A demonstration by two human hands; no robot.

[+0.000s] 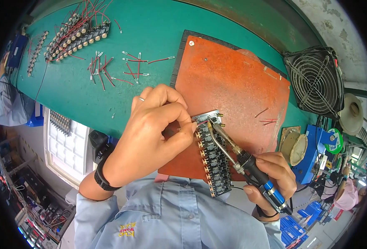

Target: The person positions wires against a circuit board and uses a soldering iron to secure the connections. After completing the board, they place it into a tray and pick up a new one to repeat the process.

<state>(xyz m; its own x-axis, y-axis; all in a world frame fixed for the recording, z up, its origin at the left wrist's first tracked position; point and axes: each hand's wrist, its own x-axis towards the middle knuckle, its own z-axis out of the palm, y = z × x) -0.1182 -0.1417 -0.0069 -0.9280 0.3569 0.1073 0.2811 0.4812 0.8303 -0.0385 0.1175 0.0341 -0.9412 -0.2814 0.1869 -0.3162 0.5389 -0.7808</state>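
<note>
My right hand [276, 174] is wrapped round a soldering iron [246, 161] with a black and blue handle and a thin metal solder-feed tube beside its tip. The tip meets the upper end of a long strip of circuit boards [215, 162], which bears rows of black and brass-coloured parts. My left hand [158, 120] is closed in a pinch at the strip's upper left edge. A short bit of red wire [201, 122] shows at its fingertips; the rest is hidden by the fingers. The strip lies partly on an orange-red mat [233, 79] and overhangs its near edge.
Several short red wire leads [138, 66] lie scattered on the green table [150, 25]. At the far left sits a pile of wired boards [77, 37]. A black fan [314, 81] stands on the right, near a blue metal holder [310, 155] and a green solder reel [335, 141].
</note>
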